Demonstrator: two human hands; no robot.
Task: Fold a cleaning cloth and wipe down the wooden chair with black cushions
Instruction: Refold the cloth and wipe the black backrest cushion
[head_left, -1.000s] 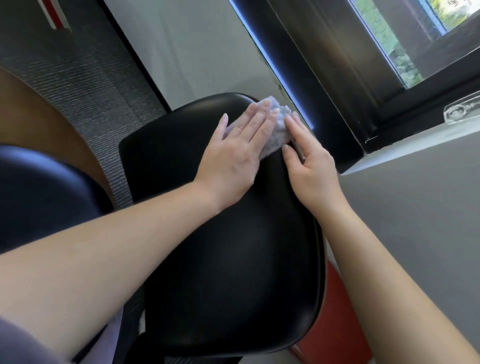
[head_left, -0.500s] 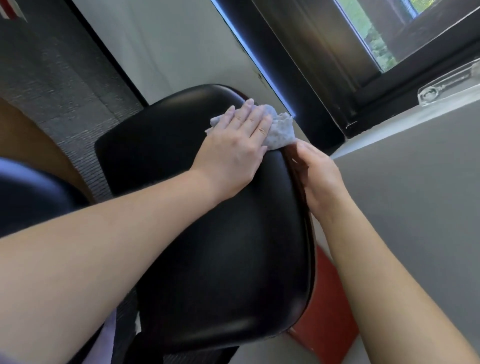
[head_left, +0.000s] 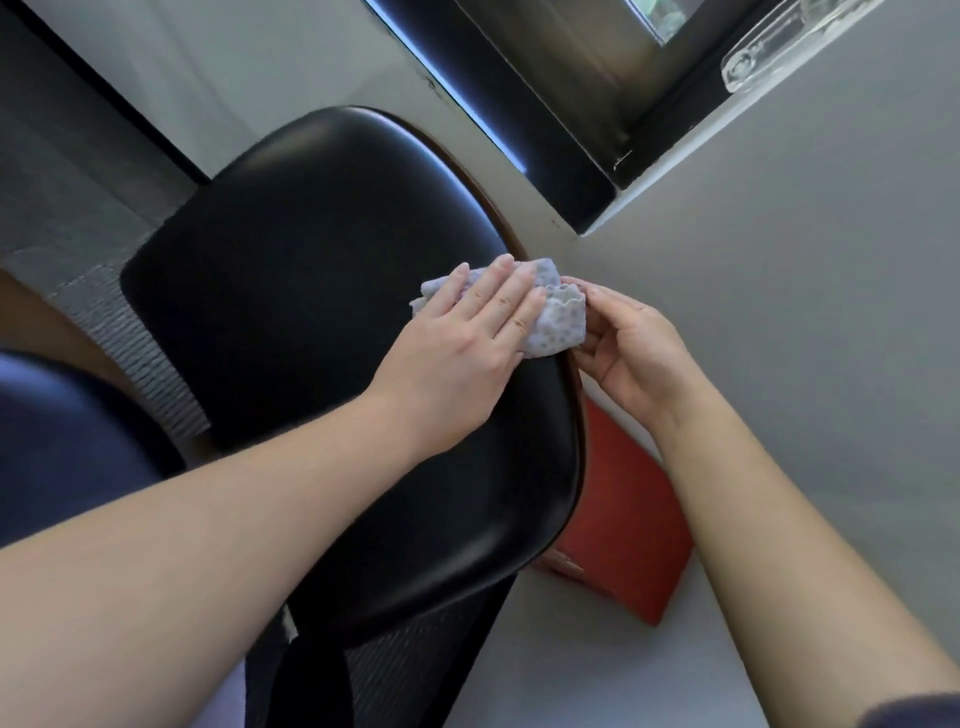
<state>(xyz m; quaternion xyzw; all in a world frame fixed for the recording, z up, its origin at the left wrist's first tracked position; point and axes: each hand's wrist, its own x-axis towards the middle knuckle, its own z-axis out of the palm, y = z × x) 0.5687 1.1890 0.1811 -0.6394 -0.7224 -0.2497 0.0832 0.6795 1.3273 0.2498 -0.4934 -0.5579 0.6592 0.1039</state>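
Item: cleaning cloth (head_left: 558, 322), pale, dotted weave, bunched into a small folded pad.
Location: on the right edge of the black cushion (head_left: 311, 312), about halfway along that side, its outer end hanging over the brown wooden rim (head_left: 485, 205).
Change of location: 0.5 s ago the cloth lay at the cushion's far right corner; it now sits further down the same edge, nearer the person.
Left hand (head_left: 467, 343): flat on top of the cloth, fingers straight and close together, pressing it onto the cushion. Same flat pose as 0.5 s ago, moved along with the cloth.
Right hand (head_left: 634, 358): just off the cushion's edge, fingers curled, fingertips and thumb pinching the cloth's overhanging end.
Change of right hand: 0.5 s ago it was curled over the cushion's rim below the cloth; whether it touched the cloth then, cannot tell.
Contact: the 2 hands meet at the cloth, the left above, the right at its outer end.
Surroundings: grey wall (head_left: 779, 260) to the right; red object (head_left: 623, 519) on the floor between chair and wall; dark window frame (head_left: 519, 104) beyond the chair.
Change of view: less of the window shows than 0.5 s ago.
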